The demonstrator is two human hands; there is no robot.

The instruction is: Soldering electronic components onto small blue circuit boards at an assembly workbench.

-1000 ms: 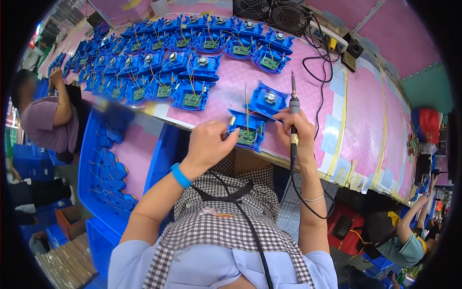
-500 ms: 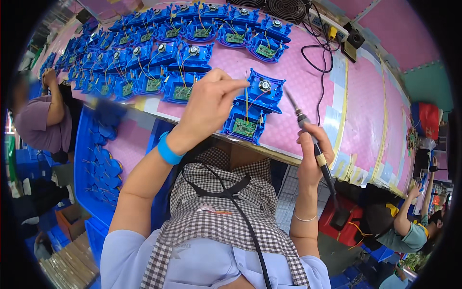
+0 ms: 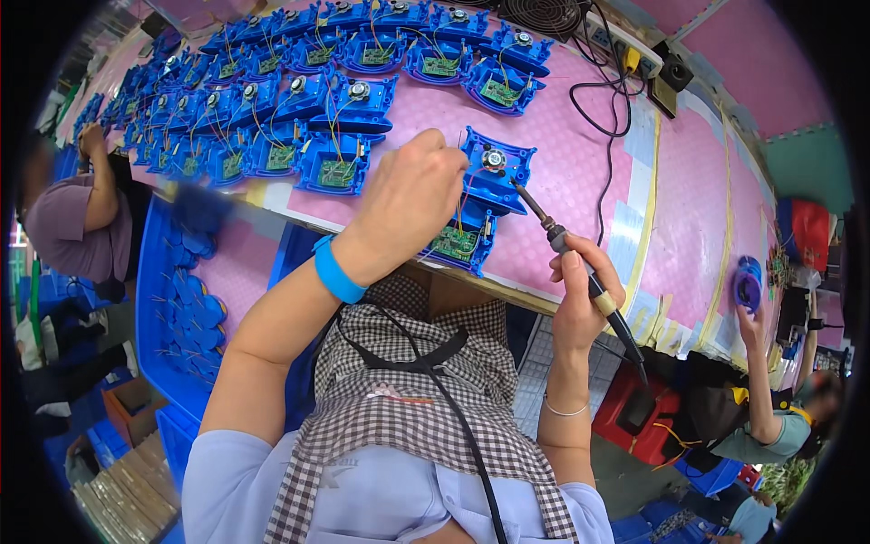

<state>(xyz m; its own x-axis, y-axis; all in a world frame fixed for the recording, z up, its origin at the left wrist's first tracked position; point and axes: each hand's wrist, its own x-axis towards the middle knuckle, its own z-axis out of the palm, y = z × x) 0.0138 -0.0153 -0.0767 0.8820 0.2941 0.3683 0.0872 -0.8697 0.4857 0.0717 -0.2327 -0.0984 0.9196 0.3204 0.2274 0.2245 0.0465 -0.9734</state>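
Observation:
In front of me on the pink table lies an opened blue plastic housing (image 3: 509,192). Its upper half carries a small round speaker (image 3: 493,160), its lower half a green circuit board (image 3: 455,242). Thin wires (image 3: 460,210) run between the halves. My right hand (image 3: 584,290) grips a soldering iron (image 3: 555,234) like a pen, its tip over the right part of the upper half, close to the speaker; contact I cannot tell. At the housing's left edge my left hand (image 3: 412,199) is closed in a pinch; its fingertips hide whatever they hold.
Rows of similar blue housings (image 3: 337,168) fill the table's left and far side. A black cable (image 3: 605,181) runs from a power strip (image 3: 625,45) beside a fan (image 3: 544,14). Below left, a blue bin (image 3: 163,363) holds blue round parts. Co-workers sit at both sides.
The soldering iron has moved left, its tip now over the housing's upper half. My left hand has shifted right, nearer the wires. At right, a co-worker's hand now holds up a round blue-purple object.

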